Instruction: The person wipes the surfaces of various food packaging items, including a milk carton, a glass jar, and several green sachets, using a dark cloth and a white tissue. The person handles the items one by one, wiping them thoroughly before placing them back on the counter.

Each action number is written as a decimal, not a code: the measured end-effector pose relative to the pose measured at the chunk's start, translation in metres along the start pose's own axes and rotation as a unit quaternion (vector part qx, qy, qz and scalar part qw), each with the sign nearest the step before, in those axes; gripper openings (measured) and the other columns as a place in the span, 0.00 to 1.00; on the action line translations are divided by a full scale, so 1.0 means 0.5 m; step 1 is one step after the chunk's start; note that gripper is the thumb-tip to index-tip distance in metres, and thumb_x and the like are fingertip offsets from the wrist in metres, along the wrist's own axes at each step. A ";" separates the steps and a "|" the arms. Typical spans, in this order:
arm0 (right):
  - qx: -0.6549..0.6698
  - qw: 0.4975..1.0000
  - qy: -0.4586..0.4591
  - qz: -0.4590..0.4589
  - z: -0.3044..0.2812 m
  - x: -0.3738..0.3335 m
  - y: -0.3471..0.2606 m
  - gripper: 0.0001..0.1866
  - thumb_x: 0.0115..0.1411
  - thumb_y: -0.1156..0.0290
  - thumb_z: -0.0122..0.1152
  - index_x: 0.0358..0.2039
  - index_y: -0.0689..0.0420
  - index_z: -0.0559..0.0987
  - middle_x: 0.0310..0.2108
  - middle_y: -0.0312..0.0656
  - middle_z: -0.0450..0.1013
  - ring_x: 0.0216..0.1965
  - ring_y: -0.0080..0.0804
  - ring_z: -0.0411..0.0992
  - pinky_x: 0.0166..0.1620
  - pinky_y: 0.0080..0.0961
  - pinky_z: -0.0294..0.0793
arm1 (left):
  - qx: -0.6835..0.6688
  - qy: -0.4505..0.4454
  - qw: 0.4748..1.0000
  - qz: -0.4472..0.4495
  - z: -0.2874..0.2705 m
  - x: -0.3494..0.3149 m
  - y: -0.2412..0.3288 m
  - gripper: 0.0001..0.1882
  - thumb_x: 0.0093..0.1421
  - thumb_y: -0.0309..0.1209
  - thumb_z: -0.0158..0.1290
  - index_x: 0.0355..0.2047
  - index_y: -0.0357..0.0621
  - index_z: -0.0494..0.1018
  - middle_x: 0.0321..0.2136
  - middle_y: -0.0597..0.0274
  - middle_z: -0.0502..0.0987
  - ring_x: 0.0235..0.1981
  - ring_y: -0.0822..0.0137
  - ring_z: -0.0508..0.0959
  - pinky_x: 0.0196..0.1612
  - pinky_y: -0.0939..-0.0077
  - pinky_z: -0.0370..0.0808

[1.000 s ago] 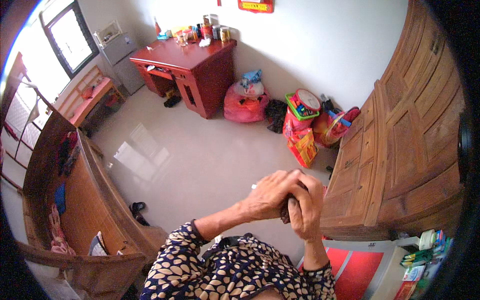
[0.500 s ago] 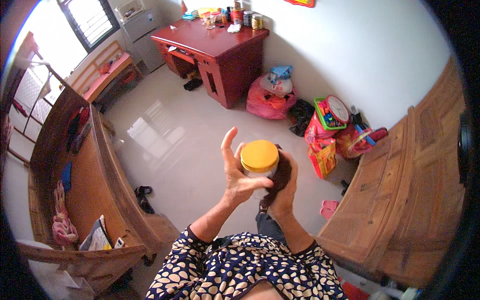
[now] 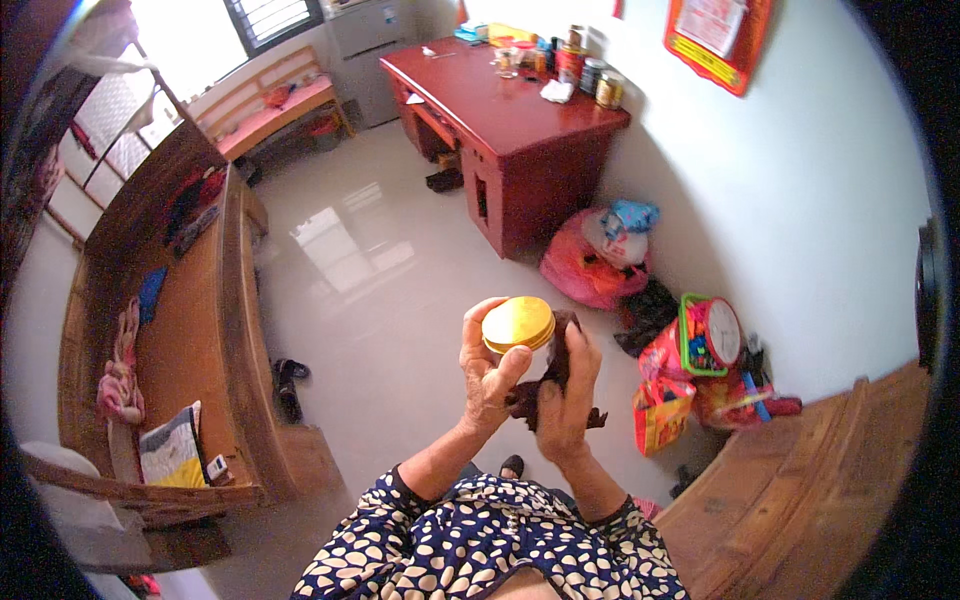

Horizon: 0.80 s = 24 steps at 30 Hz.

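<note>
My left hand [image 3: 485, 372] is wrapped round a jar with a round yellow lid [image 3: 518, 324]; the lid faces up and the jar's body is mostly hidden by fingers. In my right hand [image 3: 566, 398] a dark brown cloth [image 3: 556, 372] is bunched, part of it hanging below the palm. The cloth lies close against the jar's right side; whether it touches there I cannot tell. Both hands are held in front of my body, above the floor.
Ahead stands a red desk [image 3: 490, 95] with jars and bottles on top. Bags [image 3: 590, 265] and a green basket [image 3: 690, 340] sit along the right wall. A wooden bench [image 3: 185, 330] runs on the left, wooden furniture [image 3: 810, 490] at right. Black shoes [image 3: 289, 388] lie on the floor.
The view has swung left to right, so the room sits differently. My left fingers, stretched out before, now close round the jar. The cloth in my right hand hangs lower and more spread.
</note>
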State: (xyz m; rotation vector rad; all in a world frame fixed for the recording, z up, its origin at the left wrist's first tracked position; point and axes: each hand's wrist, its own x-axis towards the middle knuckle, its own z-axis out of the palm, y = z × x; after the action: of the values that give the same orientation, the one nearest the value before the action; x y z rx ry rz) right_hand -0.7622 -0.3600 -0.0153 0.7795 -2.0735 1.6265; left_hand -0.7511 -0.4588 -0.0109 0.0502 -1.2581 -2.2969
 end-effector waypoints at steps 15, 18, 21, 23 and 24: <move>0.557 0.751 -0.117 0.334 0.298 0.329 0.200 0.26 0.61 0.56 0.44 0.54 0.61 0.62 0.49 0.45 0.65 0.47 0.35 0.67 0.51 0.29 0.67 | 0.135 0.054 0.971 0.190 -0.159 0.407 0.007 0.42 0.48 0.56 0.56 0.51 0.34 0.59 0.42 0.57 0.68 0.43 0.69 0.71 0.47 0.75 0.68; 0.642 0.640 -0.047 0.420 0.384 0.396 0.234 0.21 0.60 0.56 0.44 0.46 0.60 0.68 0.42 0.43 0.71 0.43 0.32 0.70 0.49 0.31 0.69 | 0.139 0.016 0.961 0.239 -0.195 0.521 -0.002 0.42 0.48 0.56 0.56 0.51 0.34 0.59 0.42 0.57 0.68 0.42 0.68 0.71 0.47 0.75 0.68; 0.664 0.613 0.045 0.426 0.475 0.450 0.297 0.16 0.59 0.64 0.45 0.43 0.60 0.68 0.38 0.44 0.71 0.38 0.34 0.72 0.44 0.31 0.73 | 0.276 0.027 0.926 0.255 -0.254 0.629 -0.005 0.41 0.50 0.53 0.56 0.54 0.35 0.57 0.46 0.56 0.65 0.46 0.67 0.68 0.51 0.73 0.65; 0.570 0.710 0.096 0.402 0.517 0.506 0.309 0.14 0.58 0.66 0.46 0.42 0.60 0.67 0.36 0.45 0.71 0.33 0.34 0.73 0.36 0.28 0.76 | 0.196 0.075 0.959 0.192 -0.266 0.675 -0.021 0.37 0.54 0.40 0.56 0.57 0.38 0.52 0.49 0.54 0.63 0.51 0.64 0.65 0.55 0.70 0.61; 0.517 0.751 0.120 0.392 0.536 0.530 0.314 0.13 0.58 0.67 0.47 0.42 0.59 0.67 0.35 0.45 0.71 0.30 0.35 0.73 0.32 0.27 0.77 | 0.159 0.091 0.971 0.155 -0.266 0.695 -0.017 0.42 0.54 0.44 0.56 0.60 0.38 0.47 0.49 0.53 0.66 0.49 0.63 0.68 0.51 0.71 0.65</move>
State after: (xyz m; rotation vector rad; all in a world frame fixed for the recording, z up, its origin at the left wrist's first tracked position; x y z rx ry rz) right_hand -1.0569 -0.6416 -0.0378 -0.1716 -1.1761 3.2001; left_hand -1.0194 -0.7164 -0.0209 0.1616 -1.4143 -1.7706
